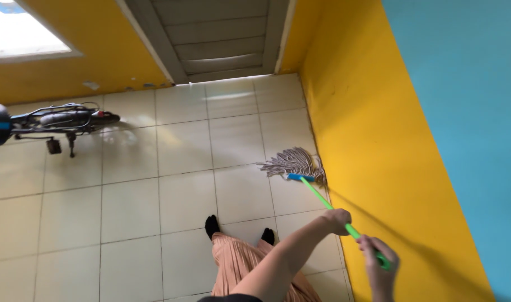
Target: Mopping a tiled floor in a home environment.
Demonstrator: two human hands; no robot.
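Near right, by the yellow wall [378,156]:
Left hand [338,219]: clamped round the green mop handle [322,198], lower on the shaft, likely to steer.
Right hand [380,263]: clamped on the handle's top end, likely to drive the stroke.
Mop head [296,162]: strings spread flat on the tiled floor [183,151], touching the wall base, handle slanted toward the body.
Far left: bicycle [48,120], well apart.
Far: grey door [216,39].

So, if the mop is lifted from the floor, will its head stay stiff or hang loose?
The mop head is loose strings fanned on the tiles, so it would probably droop. The green handle looks straight and thin, likely stiff and fairly light; both hands grip it.
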